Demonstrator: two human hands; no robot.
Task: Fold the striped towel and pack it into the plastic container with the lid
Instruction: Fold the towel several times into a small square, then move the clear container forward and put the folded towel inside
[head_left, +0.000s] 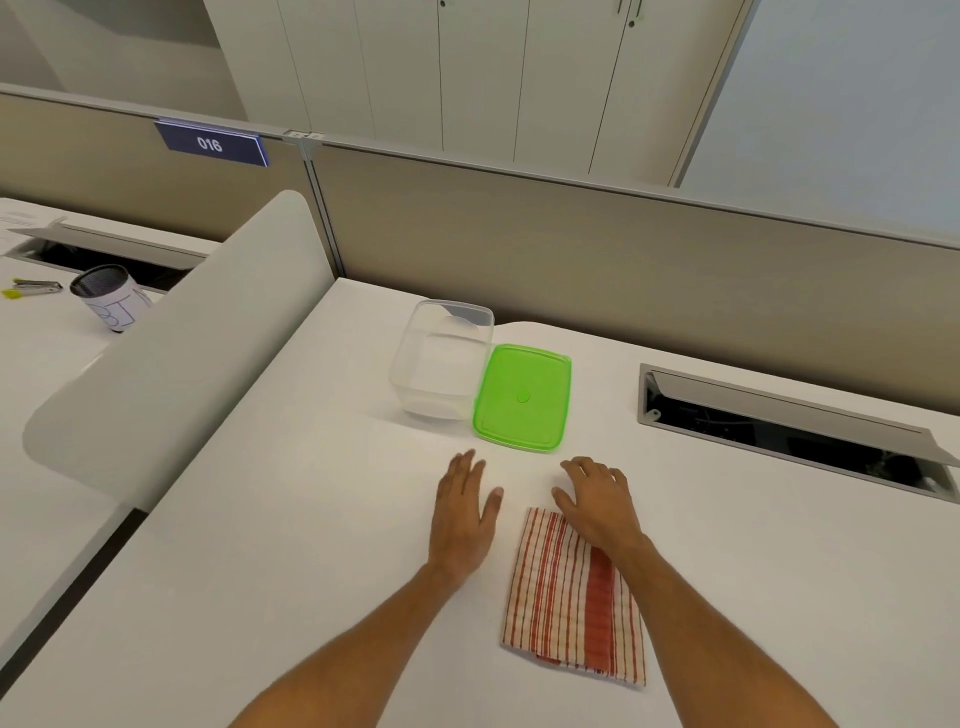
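Smooth white desk (291, 519), folded striped towel (569, 608), left hand (465, 512) flat, right hand (597, 501) relaxed

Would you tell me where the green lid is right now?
In the head view, the green lid lies flat on the white desk, against the right side of the clear container, beyond both hands.

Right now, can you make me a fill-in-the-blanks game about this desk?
1. The lid lying beside the clear container is coloured ____.
2. The striped towel is already ____.
3. The container has ____ inside it.
4. The towel lies under the ____ hand, not the left hand.

Missing words: green; folded; nothing; right
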